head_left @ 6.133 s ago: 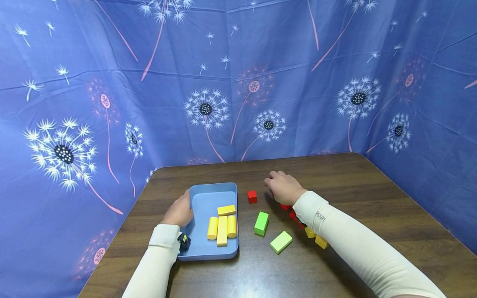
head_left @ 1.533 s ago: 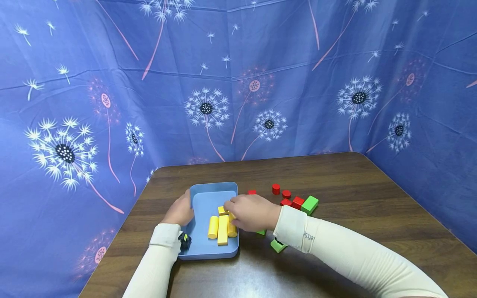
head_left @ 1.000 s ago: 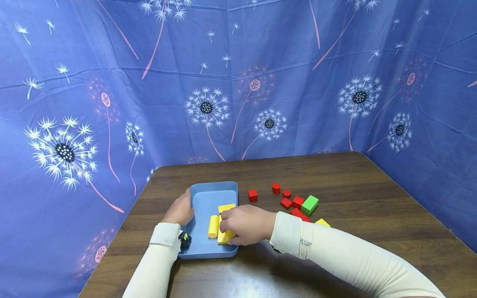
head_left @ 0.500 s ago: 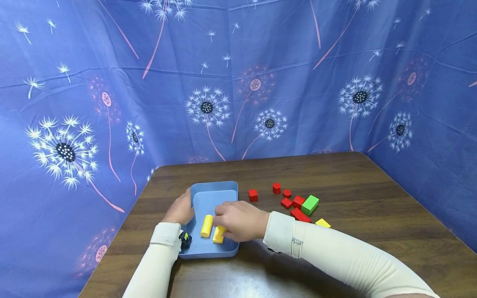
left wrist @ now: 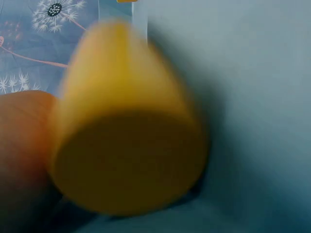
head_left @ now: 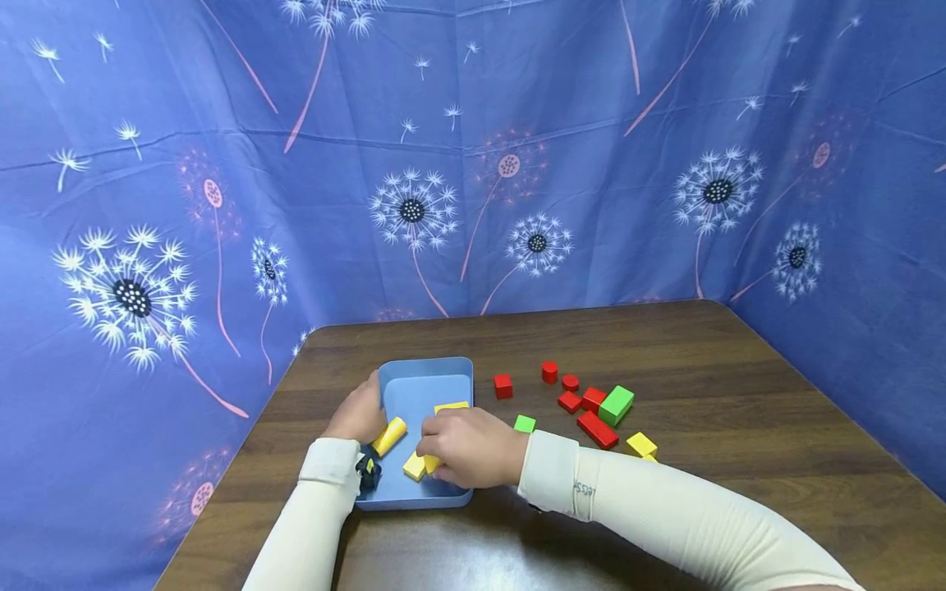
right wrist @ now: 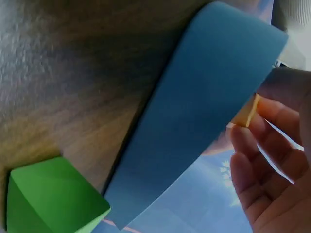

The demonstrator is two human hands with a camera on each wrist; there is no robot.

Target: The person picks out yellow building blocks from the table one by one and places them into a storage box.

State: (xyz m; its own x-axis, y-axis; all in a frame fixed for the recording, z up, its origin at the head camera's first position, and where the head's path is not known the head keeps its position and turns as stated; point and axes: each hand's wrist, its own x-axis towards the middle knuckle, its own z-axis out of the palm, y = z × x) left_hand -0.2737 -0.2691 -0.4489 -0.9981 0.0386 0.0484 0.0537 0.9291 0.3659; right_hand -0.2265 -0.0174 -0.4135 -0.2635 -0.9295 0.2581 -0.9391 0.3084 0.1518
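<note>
In the head view my left hand grips the left rim of a blue tray. Inside, a yellow cylinder lies slanted near that hand; in the left wrist view the cylinder looms large and blurred beside the thumb. My right hand reaches over the tray's right wall and pinches a yellow block between thumb and fingers, its shape mostly hidden. Just left of those fingertips lies a yellow rectangular block, partly covered. Behind the hand shows another yellow block.
Right of the tray, on the wooden table, stand a red cube, several red pieces, a green block and yellow blocks. A second green block is partly behind the right arm. A blue dandelion-print cloth hangs behind.
My right hand has come from the red pieces into the tray and shifted left among the yellow blocks. The yellow cylinder has moved left and turned slantwise. My left hand stays on the rim.
</note>
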